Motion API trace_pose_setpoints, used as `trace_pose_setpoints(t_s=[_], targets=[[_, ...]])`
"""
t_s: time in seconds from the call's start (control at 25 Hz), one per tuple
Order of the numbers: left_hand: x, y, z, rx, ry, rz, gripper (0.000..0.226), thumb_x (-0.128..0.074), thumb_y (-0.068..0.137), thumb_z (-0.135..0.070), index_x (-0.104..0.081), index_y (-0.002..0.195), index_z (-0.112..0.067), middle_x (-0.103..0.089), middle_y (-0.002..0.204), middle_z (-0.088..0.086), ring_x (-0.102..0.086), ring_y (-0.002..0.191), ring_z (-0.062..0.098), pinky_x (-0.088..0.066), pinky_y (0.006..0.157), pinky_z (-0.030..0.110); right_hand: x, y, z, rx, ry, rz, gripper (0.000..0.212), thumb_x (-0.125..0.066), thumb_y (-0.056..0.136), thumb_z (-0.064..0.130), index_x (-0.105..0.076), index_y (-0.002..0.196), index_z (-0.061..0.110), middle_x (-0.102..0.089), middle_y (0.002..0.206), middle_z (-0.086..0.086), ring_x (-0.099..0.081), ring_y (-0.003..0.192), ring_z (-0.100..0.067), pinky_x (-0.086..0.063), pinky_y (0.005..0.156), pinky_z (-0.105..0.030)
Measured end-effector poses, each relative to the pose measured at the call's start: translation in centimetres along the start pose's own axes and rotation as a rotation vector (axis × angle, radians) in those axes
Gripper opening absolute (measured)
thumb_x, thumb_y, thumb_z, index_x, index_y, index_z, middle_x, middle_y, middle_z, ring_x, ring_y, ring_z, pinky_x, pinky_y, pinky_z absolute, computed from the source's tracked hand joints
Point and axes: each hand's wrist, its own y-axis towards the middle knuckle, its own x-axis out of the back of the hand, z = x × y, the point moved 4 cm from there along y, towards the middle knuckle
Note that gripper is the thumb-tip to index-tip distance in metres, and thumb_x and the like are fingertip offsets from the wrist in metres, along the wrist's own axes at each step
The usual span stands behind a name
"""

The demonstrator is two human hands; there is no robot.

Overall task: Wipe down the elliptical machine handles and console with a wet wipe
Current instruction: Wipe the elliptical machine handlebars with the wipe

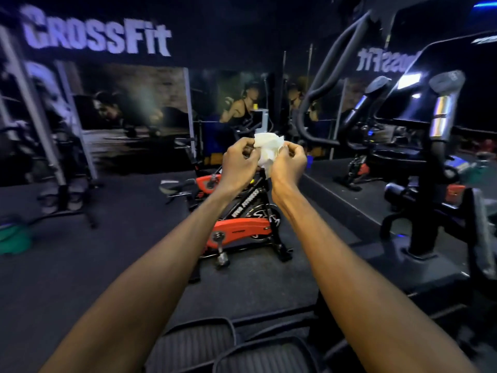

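Observation:
A crumpled white wet wipe point(267, 149) hangs in mid-air in front of me, pinched from both sides. My left hand point(239, 162) grips its left edge and my right hand point(289, 164) grips its right edge, both arms stretched forward. The elliptical machine stands to my right: a curved black moving handle point(326, 76) rises at upper right, and a grey grip with a metal sensor band point(442, 109) stands further right beside a second, shorter grip point(372, 95). The console point(443, 30) is a dark shape above the grips, barely lit. Neither hand touches the machine.
A red and black spin bike point(242, 211) stands on the dark floor just behind my hands. Ribbed elliptical foot pedals point(204, 343) lie at the bottom edge. A metal rack point(40, 125) is at the left, a green object point(13, 238) on the floor beside it. Mirrors and wall posters line the back.

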Motion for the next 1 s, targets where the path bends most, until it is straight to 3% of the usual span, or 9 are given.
trace_pose_setpoints(t_s=[0.08,0.28,0.36,0.48,0.68,0.76,0.84,0.92,1.0], targets=[[4.3,-1.3,0.6,0.023,0.066,-0.064,0.008,-0.06,0.09,-0.014,-0.066,0.092,-0.019,-0.067,0.074,0.0,-0.061,0.066,0.018,-0.053,0.066,0.043,-2.4,-3.0,-0.5,-0.02,0.03,0.065,0.012,-0.051,0.095,0.006,-0.062,0.095,0.011,-0.065,0.095,-0.005,-0.06,0.088,-0.018,-0.047,0.075,-0.028],[15.3,-5.6,1.7,0.152,0.012,-0.109,0.013,-0.062,0.092,-0.019,-0.063,0.08,-0.013,-0.065,0.069,0.007,-0.061,0.053,0.017,-0.045,0.044,0.026,-9.5,-11.8,-2.4,-0.113,0.044,0.254,0.01,-0.054,0.092,0.007,-0.06,0.09,0.014,-0.066,0.088,-0.003,-0.063,0.084,-0.021,-0.055,0.084,-0.039],[20.2,-7.2,2.4,0.166,0.043,-0.151,0.017,-0.064,0.09,-0.025,-0.061,0.077,-0.014,-0.066,0.07,0.008,-0.063,0.058,0.021,-0.047,0.046,0.028,-12.3,-16.4,-2.9,-0.142,0.076,0.342,0.009,-0.054,0.092,0.006,-0.061,0.09,0.012,-0.065,0.082,-0.001,-0.063,0.077,-0.018,-0.057,0.076,-0.033],[27.5,-9.4,3.4,0.204,0.168,-0.247,0.014,-0.064,0.083,-0.025,-0.063,0.079,-0.012,-0.066,0.073,0.007,-0.063,0.067,0.025,-0.05,0.058,0.036,-15.5,-23.0,-3.1,-0.141,0.053,0.437,0.011,-0.057,0.088,0.002,-0.063,0.09,0.01,-0.061,0.074,0.005,-0.056,0.065,-0.006,-0.046,0.059,-0.016],[40.1,-13.6,5.0,0.28,0.186,-0.374,0.013,-0.058,0.087,-0.007,-0.061,0.077,-0.015,-0.062,0.071,-0.001,-0.055,0.069,0.014,-0.042,0.064,0.031,-21.0,-33.9,-4.1,-0.235,0.006,0.699,0.018,-0.065,0.072,0.009,-0.067,0.087,0.018,-0.07,0.081,-0.006,-0.065,0.073,-0.019,-0.054,0.068,-0.035],[43.7,-15.2,5.7,0.327,0.151,-0.377,0.007,-0.056,0.083,-0.007,-0.064,0.082,-0.007,-0.067,0.077,0.006,-0.061,0.072,0.018,-0.047,0.064,0.032,-23.1,-37.0,-4.4,-0.263,-0.008,0.817,0.014,-0.064,0.068,0.013,-0.069,0.08,0.017,-0.069,0.077,-0.007,-0.064,0.068,-0.02,-0.051,0.06,-0.031],[47.1,-16.3,6.3,0.305,0.173,-0.389,0.016,-0.055,0.079,-0.008,-0.065,0.089,0.001,-0.069,0.084,0.012,-0.063,0.076,0.02,-0.05,0.066,0.035,-25.4,-39.7,-4.8,-0.334,0.018,0.932,0.01,-0.065,0.071,0.021,-0.068,0.074,0.012,-0.063,0.069,-0.006,-0.057,0.059,-0.016,-0.042,0.052,-0.024],[50.6,-17.1,6.9,0.276,0.194,-0.404,0.014,-0.055,0.08,0.002,-0.066,0.09,0.002,-0.069,0.084,0.013,-0.062,0.075,0.018,-0.049,0.067,0.034,-28.4,-42.4,-5.8,-0.354,0.001,1.066,0.018,-0.067,0.078,0.029,-0.067,0.077,0.012,-0.062,0.071,-0.006,-0.055,0.06,-0.015,-0.04,0.054,-0.024],[53.9,-17.5,8.1,0.318,0.165,-0.427,0.018,-0.055,0.078,0.007,-0.068,0.088,-0.002,-0.071,0.082,0.013,-0.063,0.072,0.019,-0.051,0.063,0.034,-31.2,-44.8,-7.2,-0.278,-0.067,1.167,0.013,-0.07,0.085,0.022,-0.066,0.078,0.012,-0.062,0.073,-0.009,-0.054,0.063,-0.016,-0.041,0.055,-0.024]])
